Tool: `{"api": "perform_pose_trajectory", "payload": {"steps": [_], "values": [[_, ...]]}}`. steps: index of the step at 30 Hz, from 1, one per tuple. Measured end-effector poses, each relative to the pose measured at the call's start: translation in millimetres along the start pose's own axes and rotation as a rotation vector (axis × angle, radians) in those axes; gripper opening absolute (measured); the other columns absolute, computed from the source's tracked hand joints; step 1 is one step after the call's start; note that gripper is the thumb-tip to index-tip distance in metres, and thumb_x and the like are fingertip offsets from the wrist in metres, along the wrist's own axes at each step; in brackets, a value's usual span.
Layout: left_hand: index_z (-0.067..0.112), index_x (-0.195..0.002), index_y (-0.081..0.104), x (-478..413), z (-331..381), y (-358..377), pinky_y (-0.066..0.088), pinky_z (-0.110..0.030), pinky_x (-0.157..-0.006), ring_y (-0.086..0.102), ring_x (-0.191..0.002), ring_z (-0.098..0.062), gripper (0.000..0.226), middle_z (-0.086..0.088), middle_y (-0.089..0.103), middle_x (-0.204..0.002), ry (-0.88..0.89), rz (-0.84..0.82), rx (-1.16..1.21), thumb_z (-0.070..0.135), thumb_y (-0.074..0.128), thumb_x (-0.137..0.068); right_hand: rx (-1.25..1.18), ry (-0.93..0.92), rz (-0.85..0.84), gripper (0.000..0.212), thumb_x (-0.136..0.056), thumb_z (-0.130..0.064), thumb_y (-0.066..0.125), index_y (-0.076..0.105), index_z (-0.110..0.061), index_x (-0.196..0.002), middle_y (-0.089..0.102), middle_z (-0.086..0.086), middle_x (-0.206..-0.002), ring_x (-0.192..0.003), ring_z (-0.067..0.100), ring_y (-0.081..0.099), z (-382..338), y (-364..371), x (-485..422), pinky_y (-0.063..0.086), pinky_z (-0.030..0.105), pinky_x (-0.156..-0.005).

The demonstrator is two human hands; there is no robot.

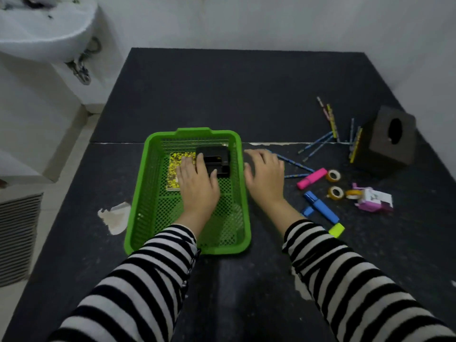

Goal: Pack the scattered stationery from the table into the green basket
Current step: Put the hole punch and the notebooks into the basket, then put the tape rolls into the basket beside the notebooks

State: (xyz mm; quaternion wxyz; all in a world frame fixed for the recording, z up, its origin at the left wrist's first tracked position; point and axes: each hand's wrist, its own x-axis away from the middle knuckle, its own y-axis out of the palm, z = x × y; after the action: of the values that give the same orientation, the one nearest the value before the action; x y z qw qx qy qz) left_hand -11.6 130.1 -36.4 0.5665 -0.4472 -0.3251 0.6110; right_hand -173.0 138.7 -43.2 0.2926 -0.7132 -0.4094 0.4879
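Note:
The green basket [138,198] sits in the middle of the dark table. Inside it lie a yellow speckled notebook [174,166] and a black stapler-like block [214,159]. My left hand [197,183] reaches into the basket, fingers resting on the black block and the notebook. My right hand [266,174] hovers just outside the basket's right rim, fingers spread, holding nothing. To its right lie several pencils [318,141], a pink highlighter [311,178], a blue highlighter [320,206], a yellow highlighter [336,229], three tape rolls [333,175] and a small pink-white box [373,199].
A dark pen-holder box [385,141] lies tipped at the right. A blue cap [308,211] lies beside the blue highlighter. The table top [234,95] has chipped pale patches near the basket's left. A white sink [44,28] hangs at the upper left.

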Motion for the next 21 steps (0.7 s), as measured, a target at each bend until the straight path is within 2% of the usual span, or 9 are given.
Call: {"api": "perform_pose_trajectory", "payload": {"steps": [3, 6, 9, 13, 17, 21], "values": [[0.004, -0.138, 0.039, 12, 40, 11, 0.017, -0.049, -0.117, 0.028, -0.138, -0.039, 0.052, -0.024, 0.042, -0.139, 0.089, -0.017, 0.044, 0.031, 0.047, -0.095, 0.099, 0.186, -0.061, 0.036, -0.088, -0.023, 0.055, 0.059, -0.019, -0.123, 0.061, 0.005, -0.115, -0.107, 0.029, 0.056, 50, -25, 16, 0.043, 0.042, -0.086], [0.005, -0.138, 0.039, 25, 77, 20, 0.019, -0.047, -0.117, 0.028, -0.138, -0.038, 0.052, -0.023, 0.042, -0.139, 0.152, -0.053, 0.039, 0.034, 0.045, -0.095, 0.220, 0.460, -0.207, 0.045, -0.090, -0.022, 0.054, 0.048, -0.017, -0.134, 0.055, 0.010, -0.127, -0.117, 0.032, 0.050, 102, -48, 33, 0.039, 0.043, -0.094], [0.005, -0.138, 0.040, 34, 97, 28, 0.024, -0.047, -0.115, 0.031, -0.136, -0.038, 0.051, -0.023, 0.043, -0.137, 0.175, -0.070, 0.037, 0.033, 0.045, -0.095, 0.340, 0.615, -0.391, 0.053, -0.090, -0.024, 0.054, 0.039, -0.016, -0.140, 0.052, 0.013, -0.133, -0.123, 0.033, 0.045, 140, -59, 45, 0.035, 0.041, -0.099], [0.005, -0.135, 0.043, 44, 111, 33, 0.027, -0.048, -0.113, 0.034, -0.134, -0.039, 0.050, -0.024, 0.046, -0.134, 0.173, -0.056, 0.023, 0.031, 0.048, -0.094, 0.461, 0.552, -0.589, 0.045, -0.096, -0.028, 0.047, 0.042, -0.021, -0.141, 0.048, 0.008, -0.140, -0.128, 0.030, 0.040, 173, -66, 54, 0.033, 0.040, -0.102], [0.005, -0.136, 0.043, 49, 111, 32, 0.026, -0.046, -0.115, 0.033, -0.137, -0.037, 0.049, -0.023, 0.044, -0.138, 0.123, -0.012, 0.047, 0.033, 0.043, -0.097, 0.436, 0.525, -0.581, 0.030, -0.095, -0.022, 0.051, 0.060, -0.019, -0.123, 0.054, 0.010, -0.127, -0.119, 0.030, 0.050, 191, -64, 52, 0.041, 0.038, -0.095], [0.005, -0.137, 0.041, 54, 100, 21, 0.026, -0.044, -0.115, 0.032, -0.137, -0.034, 0.050, -0.020, 0.043, -0.140, 0.071, 0.035, 0.085, 0.036, 0.037, -0.099, 0.315, 0.606, -0.596, 0.027, -0.095, -0.016, 0.048, 0.059, -0.019, -0.120, 0.051, 0.015, -0.125, -0.115, 0.034, 0.054, 199, -63, 46, 0.046, 0.040, -0.091]]}}
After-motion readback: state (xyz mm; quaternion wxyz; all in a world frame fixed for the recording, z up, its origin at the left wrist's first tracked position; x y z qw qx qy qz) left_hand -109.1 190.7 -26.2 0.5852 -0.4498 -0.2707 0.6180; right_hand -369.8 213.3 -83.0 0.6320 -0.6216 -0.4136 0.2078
